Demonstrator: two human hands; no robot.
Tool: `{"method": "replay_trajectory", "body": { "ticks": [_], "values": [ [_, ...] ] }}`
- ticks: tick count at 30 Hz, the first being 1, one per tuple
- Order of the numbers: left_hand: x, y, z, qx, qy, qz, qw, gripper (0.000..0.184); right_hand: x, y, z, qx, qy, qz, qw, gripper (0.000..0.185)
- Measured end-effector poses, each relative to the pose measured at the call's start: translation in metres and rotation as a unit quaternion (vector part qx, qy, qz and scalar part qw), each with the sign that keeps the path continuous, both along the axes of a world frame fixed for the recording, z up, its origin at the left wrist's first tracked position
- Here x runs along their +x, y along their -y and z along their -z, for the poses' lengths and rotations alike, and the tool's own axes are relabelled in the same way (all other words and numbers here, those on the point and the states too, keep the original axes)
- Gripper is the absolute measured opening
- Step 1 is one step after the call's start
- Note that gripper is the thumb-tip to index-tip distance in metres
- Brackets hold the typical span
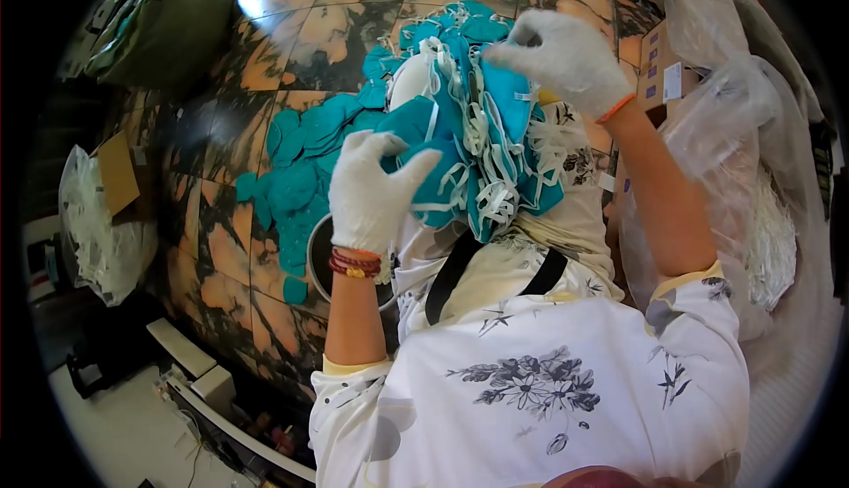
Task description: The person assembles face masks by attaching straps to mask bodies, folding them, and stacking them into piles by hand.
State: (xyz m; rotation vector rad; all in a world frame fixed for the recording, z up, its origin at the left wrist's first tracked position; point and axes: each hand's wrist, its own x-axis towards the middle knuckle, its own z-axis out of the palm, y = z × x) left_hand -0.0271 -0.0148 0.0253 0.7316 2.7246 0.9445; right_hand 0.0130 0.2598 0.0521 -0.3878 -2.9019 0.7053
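Note:
A heap of teal fabric pieces with white straps lies over the lap. My left hand, in a white glove, is at the heap's left side, thumb and fingers apart, with teal fabric showing behind the gap between them. My right hand, also gloved in white, is raised over the heap's upper right, its thumb and index finger curled close together. Whatever may be between those fingertips is too small to make out. More teal pieces without visible straps are spread on the floor at the left.
Beside my left forearm stands a round metal-rimmed container. Clear plastic bags and a cardboard box are at the right. At the left are a dark green sack and a plastic-lined carton.

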Motion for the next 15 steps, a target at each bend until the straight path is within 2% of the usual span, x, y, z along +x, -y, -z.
{"method": "replay_trajectory", "body": {
  "ticks": [1, 4, 5, 8, 9, 11, 15],
  "values": [
    [0.005, 0.001, 0.0, -0.007, -0.019, 0.01, 1.0, 0.036, -0.003, 0.004, 0.007, 0.013, 0.045, -0.005, 0.999, 0.058],
    [0.017, 0.006, 0.009, 0.026, -0.105, 0.041, 0.993, 0.034, 0.009, 0.004, 0.024, 0.021, -0.023, -0.011, 0.999, 0.053],
    [0.021, 0.006, 0.01, 0.051, -0.1, 0.036, 0.993, 0.028, 0.015, 0.007, 0.023, 0.016, -0.068, -0.012, 0.997, 0.043],
    [0.029, 0.011, 0.017, 0.081, -0.129, 0.037, 0.988, 0.023, 0.033, 0.013, 0.01, -0.097, -0.067, -0.031, 0.993, 0.031],
    [0.032, 0.013, 0.016, 0.109, -0.137, 0.032, 0.984, 0.016, 0.04, 0.015, 0.007, -0.106, -0.108, -0.022, 0.988, 0.027],
    [0.036, 0.021, 0.014, 0.155, -0.167, 0.036, 0.973, 0.016, 0.055, 0.021, 0.001, -0.125, -0.187, -0.003, 0.974, 0.02],
    [0.046, 0.03, 0.002, 0.215, -0.211, 0.048, 0.952, 0.021, 0.091, 0.018, -0.032, -0.25, -0.246, 0.059, 0.935, 0.021]
  ]
}}
